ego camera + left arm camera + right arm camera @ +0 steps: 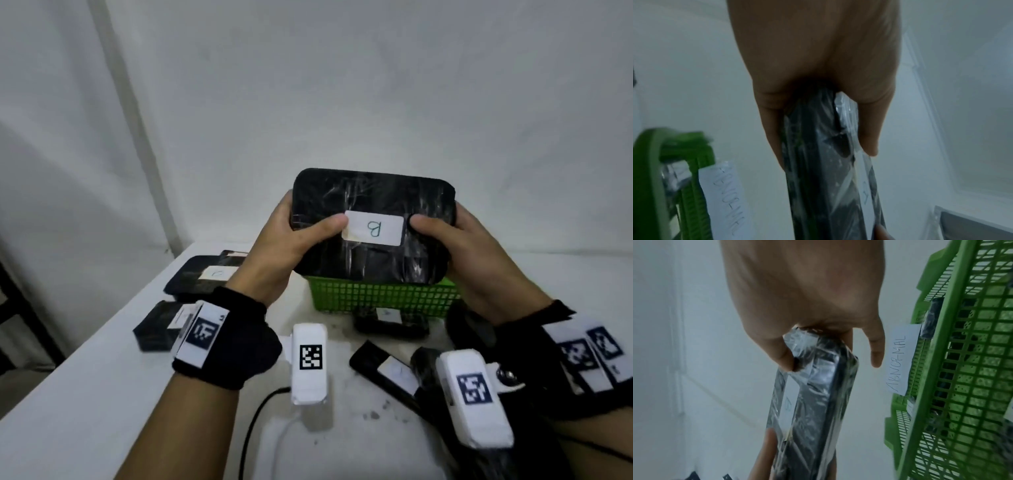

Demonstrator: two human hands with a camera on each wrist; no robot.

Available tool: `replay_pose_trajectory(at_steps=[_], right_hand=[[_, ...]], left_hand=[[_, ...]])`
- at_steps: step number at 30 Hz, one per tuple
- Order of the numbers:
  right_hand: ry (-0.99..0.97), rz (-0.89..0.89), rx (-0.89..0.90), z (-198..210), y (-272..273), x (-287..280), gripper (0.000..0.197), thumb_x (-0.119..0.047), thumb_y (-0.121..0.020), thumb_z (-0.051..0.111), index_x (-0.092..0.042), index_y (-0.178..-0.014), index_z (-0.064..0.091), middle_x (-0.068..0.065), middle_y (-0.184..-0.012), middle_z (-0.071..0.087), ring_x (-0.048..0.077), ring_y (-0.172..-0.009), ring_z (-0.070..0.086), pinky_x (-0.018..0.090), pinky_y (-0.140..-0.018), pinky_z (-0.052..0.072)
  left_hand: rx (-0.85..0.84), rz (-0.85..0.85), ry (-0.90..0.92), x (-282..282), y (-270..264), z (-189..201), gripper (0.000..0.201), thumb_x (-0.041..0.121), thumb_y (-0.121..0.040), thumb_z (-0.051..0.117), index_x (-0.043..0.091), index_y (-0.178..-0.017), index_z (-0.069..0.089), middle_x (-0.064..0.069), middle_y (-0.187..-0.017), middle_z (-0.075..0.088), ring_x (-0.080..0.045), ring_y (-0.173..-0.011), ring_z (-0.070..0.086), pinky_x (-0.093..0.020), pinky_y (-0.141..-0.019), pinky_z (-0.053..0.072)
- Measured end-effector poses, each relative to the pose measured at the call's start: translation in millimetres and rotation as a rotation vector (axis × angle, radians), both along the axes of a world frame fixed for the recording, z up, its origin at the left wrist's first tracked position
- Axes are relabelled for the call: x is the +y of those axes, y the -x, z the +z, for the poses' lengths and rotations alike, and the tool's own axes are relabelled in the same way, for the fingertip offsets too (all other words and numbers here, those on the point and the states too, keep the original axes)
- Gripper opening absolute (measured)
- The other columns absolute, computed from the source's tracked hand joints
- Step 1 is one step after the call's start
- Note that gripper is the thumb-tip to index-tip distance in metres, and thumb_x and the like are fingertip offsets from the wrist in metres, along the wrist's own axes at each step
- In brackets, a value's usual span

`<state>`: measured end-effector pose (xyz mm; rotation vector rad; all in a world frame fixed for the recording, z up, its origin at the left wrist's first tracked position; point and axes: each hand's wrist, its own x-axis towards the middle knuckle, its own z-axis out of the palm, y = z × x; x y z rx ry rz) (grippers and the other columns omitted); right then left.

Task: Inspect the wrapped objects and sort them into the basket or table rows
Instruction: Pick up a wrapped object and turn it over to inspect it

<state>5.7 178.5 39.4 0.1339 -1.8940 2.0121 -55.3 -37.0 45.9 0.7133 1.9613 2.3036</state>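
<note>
White wall (342, 85), black cable (253, 428) lying on the tabletop, dark frame (20, 308) at left edge

A black plastic-wrapped flat package (373, 219) sits above the green mesh plastic basket (383, 296); smaller black wrapped packages (202, 275) lie left of the basket.

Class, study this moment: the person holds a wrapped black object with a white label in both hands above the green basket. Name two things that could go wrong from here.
1. The wrapped object looks glossy with film; the left hand and right hand grip only its ends, so it might slip.
2. The basket carries an "ABNORMAL" tag; dropping the object there uninspected could mis-sort it.
</note>
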Motion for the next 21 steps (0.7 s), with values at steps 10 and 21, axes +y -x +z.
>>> replay_pose_trajectory(at_steps=[10, 21], right_hand=[[-0.073, -0.143, 0.039, -18, 6, 44, 0.054, -0.01, -0.078, 0.084, -0.011, -0.126, 0.059, 0.005, -0.107, 0.075, 0.026, -0.102, 0.074, 0.043, -0.087, 0.061], [-0.226, -0.245, 0.075, -25, 9, 35, 0.06, -0.022, -0.064, 0.092, -0.018, -0.116, 0.064, 0.001, -0.103, 0.076, 0.019, -0.095, 0.075, 0.049, -0.088, 0.062]], left_hand=[[-0.049, -0.078, -0.041, 57, 12, -32, 0.059, 0.017, -0.066, 0.089, 0.006, -0.116, 0.06, -0.013, -0.11, 0.072, -0.026, -0.099, 0.072, -0.038, -0.082, 0.059], [0.041, -0.006, -0.044, 50, 14, -34, 0.033, 0.007, -0.077, 0.078, 0.012, -0.106, 0.062, -0.005, -0.097, 0.074, -0.019, -0.09, 0.072, -0.033, -0.08, 0.06]])
